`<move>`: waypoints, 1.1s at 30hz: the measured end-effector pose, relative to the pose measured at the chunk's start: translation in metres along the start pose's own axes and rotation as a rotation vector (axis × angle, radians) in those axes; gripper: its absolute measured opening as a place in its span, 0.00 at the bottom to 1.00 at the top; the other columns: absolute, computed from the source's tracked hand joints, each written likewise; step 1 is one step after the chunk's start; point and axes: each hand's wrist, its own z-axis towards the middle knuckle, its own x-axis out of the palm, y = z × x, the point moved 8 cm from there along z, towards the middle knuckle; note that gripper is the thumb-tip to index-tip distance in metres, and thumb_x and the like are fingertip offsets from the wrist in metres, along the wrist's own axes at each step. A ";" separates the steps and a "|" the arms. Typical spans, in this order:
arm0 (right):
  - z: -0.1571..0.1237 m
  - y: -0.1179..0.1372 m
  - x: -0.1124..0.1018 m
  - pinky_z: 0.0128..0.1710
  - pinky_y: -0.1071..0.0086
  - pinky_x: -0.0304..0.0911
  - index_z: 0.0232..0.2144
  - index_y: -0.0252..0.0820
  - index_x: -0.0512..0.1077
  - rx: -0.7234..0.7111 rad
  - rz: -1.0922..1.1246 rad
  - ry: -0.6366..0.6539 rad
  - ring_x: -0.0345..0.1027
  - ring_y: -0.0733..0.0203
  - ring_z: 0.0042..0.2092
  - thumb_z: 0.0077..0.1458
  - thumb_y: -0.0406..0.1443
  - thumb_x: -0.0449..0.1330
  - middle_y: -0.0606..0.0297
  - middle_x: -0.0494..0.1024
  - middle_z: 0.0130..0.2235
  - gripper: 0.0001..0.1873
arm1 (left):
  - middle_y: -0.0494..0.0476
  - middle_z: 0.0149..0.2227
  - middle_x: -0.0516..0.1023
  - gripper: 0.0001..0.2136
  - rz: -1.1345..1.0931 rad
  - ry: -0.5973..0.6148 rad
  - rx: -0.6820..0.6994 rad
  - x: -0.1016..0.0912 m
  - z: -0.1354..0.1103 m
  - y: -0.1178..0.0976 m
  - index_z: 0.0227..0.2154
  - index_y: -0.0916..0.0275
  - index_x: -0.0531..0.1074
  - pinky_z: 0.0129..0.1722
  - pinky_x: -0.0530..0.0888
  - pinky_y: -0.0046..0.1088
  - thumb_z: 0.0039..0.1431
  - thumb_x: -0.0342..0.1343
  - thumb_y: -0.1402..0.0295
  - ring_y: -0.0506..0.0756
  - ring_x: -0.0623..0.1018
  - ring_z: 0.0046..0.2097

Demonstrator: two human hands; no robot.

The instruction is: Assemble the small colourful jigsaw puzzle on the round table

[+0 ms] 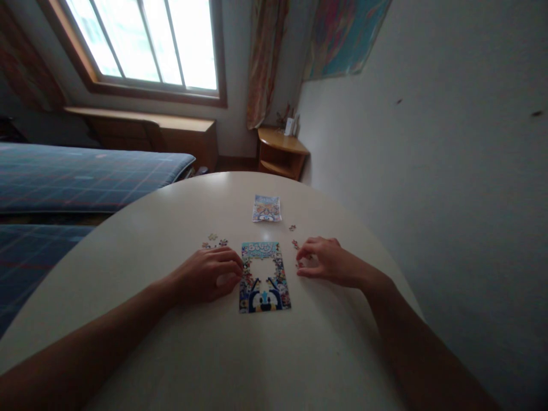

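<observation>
A partly assembled jigsaw puzzle [264, 301] lies flat on the white table, with a blue cartoon dog face at its near edge and a pale gap in its upper middle. My left hand [209, 274] rests at the puzzle's left edge, fingers curved and thumb apart, its fingertips by the border. Over on the right, my right hand [327, 261] hovers low above small loose puzzle pieces [295, 244], thumb and fingers spread around some of them. More loose pieces [213, 237] lie just beyond my left hand. Some pieces may be hidden under both hands.
A creased picture sheet [266, 209] lies beyond the puzzle on the round table [205, 200]. A plaid-covered mattress [85, 177] is at the left. The white wall [449, 171] runs close along the right, and a wooden corner shelf [282, 142] stands behind the table.
</observation>
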 end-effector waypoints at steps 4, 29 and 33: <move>-0.002 -0.001 0.000 0.52 0.55 0.52 0.36 0.46 0.78 0.041 -0.002 0.001 0.69 0.50 0.50 0.53 0.41 0.67 0.61 0.77 0.44 0.08 | 0.55 0.40 0.80 0.06 0.006 0.005 0.006 0.000 0.000 0.000 0.36 0.58 0.75 0.41 0.74 0.28 0.63 0.53 0.71 0.53 0.78 0.41; 0.002 0.006 0.003 0.48 0.60 0.55 0.31 0.44 0.78 -0.024 0.050 -0.030 0.72 0.57 0.41 0.52 0.37 0.67 0.64 0.80 0.35 0.03 | 0.56 0.40 0.80 0.07 0.012 -0.001 0.003 -0.002 -0.001 0.000 0.36 0.58 0.76 0.40 0.74 0.27 0.63 0.52 0.72 0.53 0.78 0.41; 0.003 0.007 0.007 0.41 0.66 0.61 0.33 0.42 0.76 -0.058 0.132 -0.012 0.72 0.61 0.37 0.53 0.35 0.65 0.65 0.79 0.34 0.03 | 0.55 0.40 0.79 0.07 0.008 0.008 0.009 0.000 -0.002 0.001 0.36 0.58 0.75 0.41 0.74 0.28 0.62 0.53 0.73 0.53 0.78 0.42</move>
